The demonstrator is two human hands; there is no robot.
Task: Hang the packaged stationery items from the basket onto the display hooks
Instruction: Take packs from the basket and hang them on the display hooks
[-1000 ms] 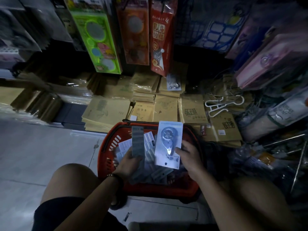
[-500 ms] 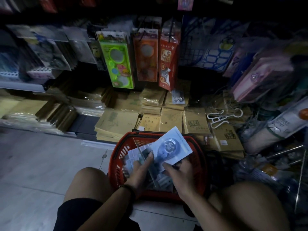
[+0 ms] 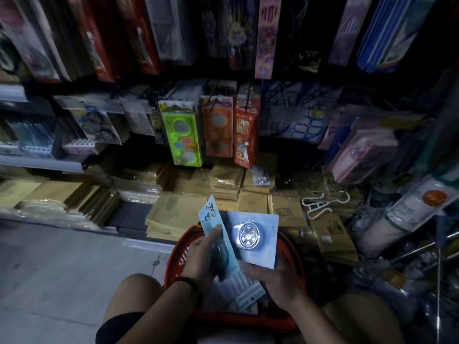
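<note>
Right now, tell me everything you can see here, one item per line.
basket: one, red, on the floor between the knees
teal pack: one, teal, marked 12, above the basket
pale blue card: one, pale blue with a round silvery item, above the basket
white strip packs: several, white, under the hands
green pack: one, green, hanging
orange pack: one, orange, hanging beside the green
red pack: one, red, hanging beside the orange
brown paper stacks: many, brown, low shelf
white hangers: few, white, on the stacks
left hand: grips the teal pack
right hand: holds the pale blue card
</note>
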